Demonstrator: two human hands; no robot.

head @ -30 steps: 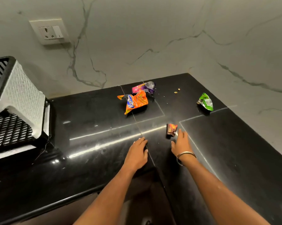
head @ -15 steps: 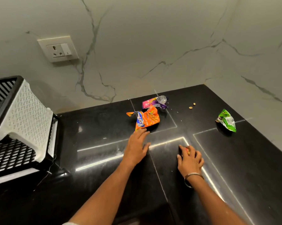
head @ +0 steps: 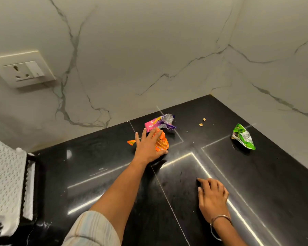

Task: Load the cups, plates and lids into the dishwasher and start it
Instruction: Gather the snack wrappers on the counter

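Three snack wrappers lie on the black table point(head: 256, 174) — orange point(head: 162, 142), pink-purple point(head: 158, 122), green point(head: 243, 137). Left hand point(head: 147, 148) fingers spread over the orange wrapper; right hand point(head: 211, 197) curled, its contents hidden.

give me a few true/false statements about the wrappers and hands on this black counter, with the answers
1. The left hand is on the orange wrapper. True.
2. The green wrapper lies to the left of the orange one. False: it lies well to the right, near the side wall.
3. The pink and purple wrapper lies just behind the orange wrapper, towards the back wall. True.
4. The right hand is lifted high off the counter. False: it rests down on the counter, fingers curled under.
5. A plug socket is mounted on the wall at the left. True.
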